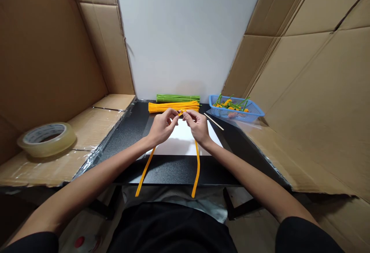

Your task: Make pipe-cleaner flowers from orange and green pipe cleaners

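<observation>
Above the desk's [173, 170] centre, the left hand [162, 126] and right hand [197, 125] pinch the bend of one orange pipe cleaner [197, 168], both ends hanging straight past the near edge, unshaped; a far-right basket [257, 112] holds seemingly finished pieces.

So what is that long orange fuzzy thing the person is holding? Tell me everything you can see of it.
It looks like an orange pipe cleaner, thin, fuzzy and bendy, folded near its middle into a narrow upside-down V. The left hand and right hand pinch the fold between fingertips above a white sheet. Its two legs run back toward the person, past the front edge of the black table, ends hanging free.
</observation>
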The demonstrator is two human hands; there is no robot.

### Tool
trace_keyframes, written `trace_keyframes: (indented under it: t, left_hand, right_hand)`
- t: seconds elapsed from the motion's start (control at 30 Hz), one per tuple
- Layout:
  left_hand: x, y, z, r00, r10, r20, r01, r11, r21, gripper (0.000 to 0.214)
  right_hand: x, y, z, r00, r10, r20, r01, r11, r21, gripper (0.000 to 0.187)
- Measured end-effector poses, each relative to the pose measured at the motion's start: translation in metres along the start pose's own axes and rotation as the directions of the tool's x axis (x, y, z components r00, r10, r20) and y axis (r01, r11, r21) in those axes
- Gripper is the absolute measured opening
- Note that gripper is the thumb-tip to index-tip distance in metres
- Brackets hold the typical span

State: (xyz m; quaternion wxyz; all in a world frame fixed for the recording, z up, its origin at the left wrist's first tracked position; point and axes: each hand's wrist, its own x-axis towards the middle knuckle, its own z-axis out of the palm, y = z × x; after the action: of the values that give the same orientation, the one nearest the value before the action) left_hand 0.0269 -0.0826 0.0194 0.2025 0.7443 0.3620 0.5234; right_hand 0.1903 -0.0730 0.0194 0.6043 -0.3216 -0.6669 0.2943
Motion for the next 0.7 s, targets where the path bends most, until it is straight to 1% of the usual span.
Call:
trace_keyframes:
  t: [0.1, 0.27, 0.5, 0.7]
  left_hand:
    - [-0.0010, -0.0007, 0.0001, 1.000, 0.002, 0.014, -0.002, 1.000, 0.008, 0.020]
    - [-0.0016, -0.0006, -0.0009, 1.000, -0.009, 0.030, 0.009, 1.000, 0.026, 0.021]
    - [0.0001, -0.0010, -0.0015, 0.999, 0.036, -0.022, -0.036, 0.999, 0.019, 0.030]
    - [0.0001, -0.0015, -0.0020, 0.999, 0.047, -0.013, -0.047, 0.998, 0.031, 0.031]
  right_hand:
    - [-0.0002, -0.0010, 0.0002, 1.000, 0.009, -0.022, -0.009, 1.000, 0.014, 0.027]
    - [-0.0011, -0.0024, -0.0008, 0.998, 0.020, -0.061, -0.021, 1.000, -0.017, 0.028]
    - [-0.0020, -0.0034, -0.0007, 0.997, 0.033, -0.074, -0.035, 0.999, -0.017, 0.028]
    - [-0.0012, -0.0041, -0.0003, 0.995, 0.037, -0.090, -0.035, 0.999, 0.032, 0.030]
